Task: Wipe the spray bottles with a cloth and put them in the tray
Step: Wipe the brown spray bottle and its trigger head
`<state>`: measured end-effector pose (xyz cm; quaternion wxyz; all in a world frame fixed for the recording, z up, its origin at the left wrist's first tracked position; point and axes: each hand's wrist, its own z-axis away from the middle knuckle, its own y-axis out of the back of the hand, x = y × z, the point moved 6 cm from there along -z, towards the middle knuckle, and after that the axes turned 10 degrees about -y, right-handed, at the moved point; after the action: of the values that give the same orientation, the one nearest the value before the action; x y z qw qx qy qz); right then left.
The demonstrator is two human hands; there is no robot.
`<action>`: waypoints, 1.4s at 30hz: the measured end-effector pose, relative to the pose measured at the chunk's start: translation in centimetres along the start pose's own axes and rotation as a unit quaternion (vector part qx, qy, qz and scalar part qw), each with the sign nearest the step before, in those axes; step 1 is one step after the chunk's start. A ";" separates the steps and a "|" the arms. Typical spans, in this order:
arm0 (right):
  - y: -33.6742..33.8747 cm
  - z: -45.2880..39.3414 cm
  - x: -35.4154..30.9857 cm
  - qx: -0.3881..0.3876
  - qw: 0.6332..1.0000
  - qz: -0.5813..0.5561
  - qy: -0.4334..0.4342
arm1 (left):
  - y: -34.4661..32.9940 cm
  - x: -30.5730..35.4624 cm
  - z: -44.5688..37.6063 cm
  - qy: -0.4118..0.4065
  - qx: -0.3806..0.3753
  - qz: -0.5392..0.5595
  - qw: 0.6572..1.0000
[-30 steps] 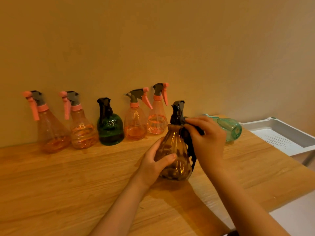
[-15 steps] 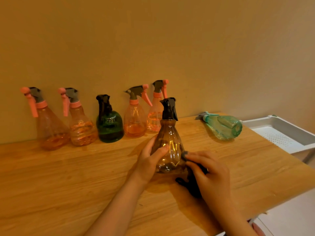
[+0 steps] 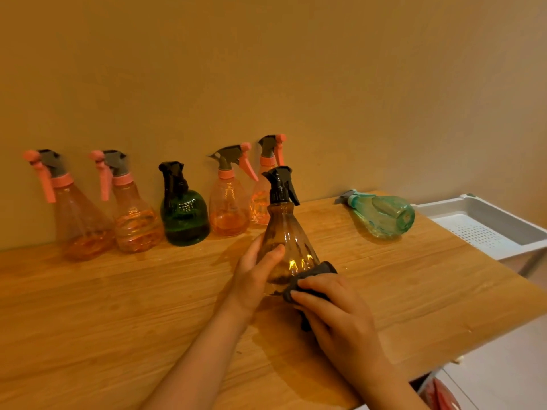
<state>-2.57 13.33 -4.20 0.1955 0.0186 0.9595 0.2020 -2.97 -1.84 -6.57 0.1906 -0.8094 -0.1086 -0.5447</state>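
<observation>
My left hand grips the brown bottle mid-table; right hand pinches the cloth against its base. Hard rubbing could tip it.

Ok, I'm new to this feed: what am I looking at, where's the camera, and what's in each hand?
There is no machine: a person works with bare hands, filmed by one wide camera on their head, looking down. The left hand grips a brown spray bottle standing on the wooden table. The right hand presses a dark cloth against its base. Along the wall stand four orange spray bottles and a dark green spray bottle. A teal spray bottle lies on its side near the white tray, in which no bottle shows.
</observation>
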 end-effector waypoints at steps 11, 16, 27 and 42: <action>1.5 -0.1 1.8 0.059 0.991 -0.031 -0.112 | 0.1 0.0 0.2 0.023 -0.018 0.015 0.999; 1.7 -1.4 2.4 0.067 0.987 -0.045 -0.139 | -0.8 0.2 0.5 0.014 -0.066 -0.011 0.998; 0.6 -9.0 2.3 0.043 0.991 0.022 -0.125 | -0.9 0.4 0.6 0.013 -0.070 -0.006 0.997; 2.3 0.5 2.7 0.035 0.987 -0.056 -0.144 | -0.7 0.0 0.4 0.032 -0.039 0.008 0.999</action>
<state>-4.98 15.90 -4.70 0.3423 0.0003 0.9272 0.1524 -2.87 -1.07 -6.57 0.1666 -0.7992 -0.0746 -0.5726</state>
